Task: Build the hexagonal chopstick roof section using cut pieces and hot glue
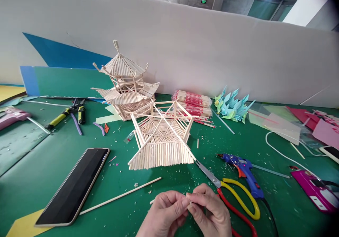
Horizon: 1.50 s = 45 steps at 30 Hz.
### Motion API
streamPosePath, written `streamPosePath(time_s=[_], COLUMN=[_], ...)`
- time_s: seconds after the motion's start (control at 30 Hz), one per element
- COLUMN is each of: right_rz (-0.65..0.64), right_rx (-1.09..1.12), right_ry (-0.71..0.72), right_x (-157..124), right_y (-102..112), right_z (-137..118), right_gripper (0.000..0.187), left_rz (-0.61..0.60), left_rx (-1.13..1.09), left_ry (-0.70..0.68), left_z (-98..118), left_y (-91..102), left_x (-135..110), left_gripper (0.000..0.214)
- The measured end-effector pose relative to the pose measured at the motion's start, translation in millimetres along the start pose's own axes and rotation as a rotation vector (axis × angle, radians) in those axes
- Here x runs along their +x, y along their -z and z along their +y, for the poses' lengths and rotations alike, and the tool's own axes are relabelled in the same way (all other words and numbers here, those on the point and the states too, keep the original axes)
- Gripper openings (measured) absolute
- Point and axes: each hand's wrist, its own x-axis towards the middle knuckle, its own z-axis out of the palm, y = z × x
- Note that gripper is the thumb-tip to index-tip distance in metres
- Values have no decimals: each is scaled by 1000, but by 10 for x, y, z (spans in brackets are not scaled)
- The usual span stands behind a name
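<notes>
Close together at the bottom middle, my left hand (pixel 169 210) and my right hand (pixel 209 208) are both closed in a pinch, fingertips touching. A tiny pale bit shows between them, too small to name. Beside my left hand pokes the short end of a stick (pixel 152 202); the rest is hidden. Beyond my hands stands a stick-built pavilion part (pixel 161 154), its front slope covered with short sticks. Scissors (pixel 212 175) with red and yellow handles lie against my right hand's side. One long wooden stick (pixel 122 195) rests to the left.
Behind stands a tiered stick pagoda (pixel 124 71) near packs of chopsticks (pixel 193 103) and blue folded-paper shapes (pixel 234 104). A blue glue gun (pixel 245 170) with its cord lies right, past it a magenta box (pixel 314 191). Left are a phone (pixel 75 186), pliers (pixel 60 119) and a pink glue gun (pixel 14 117).
</notes>
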Motion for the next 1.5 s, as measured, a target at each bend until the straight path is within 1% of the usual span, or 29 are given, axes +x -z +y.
streamPosePath(time_s=[0.03, 0.1, 0.2, 0.33, 0.43, 0.63, 0.7, 0.77, 0.83, 0.9, 0.97, 1.03, 1.07, 1.1, 1.13, 1.17, 1.2, 1.23, 1.27, 1.4, 1.5], right_rz=[30, 47, 78, 100, 73, 78, 70, 58, 47, 26, -16, -87, -123, -155, -175, -184, -186, -181, -182, -220, -204], right_rx=[14, 23, 20, 51, 95, 149, 84, -30, -126, -174, -216, -277, -318, -358, -390, -405, -394, -363, -328, -226, -198], right_ry=[-4, -7, -27, -123, -193, -251, -280, -293, -291, -294, -300, -310, -310, -303, -286, -260, -226, -188, -154, -77, -40], right_x=[6, 12, 10, -7, -11, -1, 15, 40, 70, 94, 107, 108, 106, 105, 104, 106, 112, 121, 134, 202, 245], right_y=[-11, -32, -50, -51, -59, -106, -92, -45, 27, 107, 175, 221, 234, 242, 244, 243, 237, 229, 218, 163, 131], right_z=[-11, -35, -65, -88, -106, -132, -125, -108, -85, -59, -34, -19, -19, -25, -38, -58, -83, -111, -140, -222, -245], right_gripper=[17, 18, 17, 12, 13, 18, 20, 22, 20, 22, 28, 34, 30, 21, 7, 12, 26, 34, 36, 24, 16], left_rz=[-11, -29, -54, -66, -62, -47, -38, -21, 8, 28, 29, 23, 21, 20, 19, 21, 24, 24, 23, -3, -1], left_rx=[-20, -40, -84, -137, -148, -110, -100, -96, -104, -117, -132, -145, -149, -153, -155, -156, -154, -153, -155, -167, -152], left_ry=[-8, -2, 65, 117, 115, 76, 86, 80, 35, -14, -32, -36, -36, -35, -29, -23, -15, -7, -1, 21, 13], left_z=[5, 24, 39, 20, 16, 12, 2, 7, 36, 83, 130, 162, 170, 173, 172, 167, 160, 150, 140, 109, 112], left_y=[-9, -31, -58, -69, -74, -69, -60, -52, -51, -58, -70, -84, -91, -97, -102, -105, -107, -108, -107, -98, -105], left_x=[-3, -11, -19, -16, -19, -19, -11, -4, -1, -2, -6, -10, -12, -12, -12, -10, -8, -6, -5, -12, -26], left_gripper=[27, 26, 26, 25, 25, 24, 24, 23, 21, 18, 17, 17, 18, 18, 19, 19, 19, 19, 19, 19, 20])
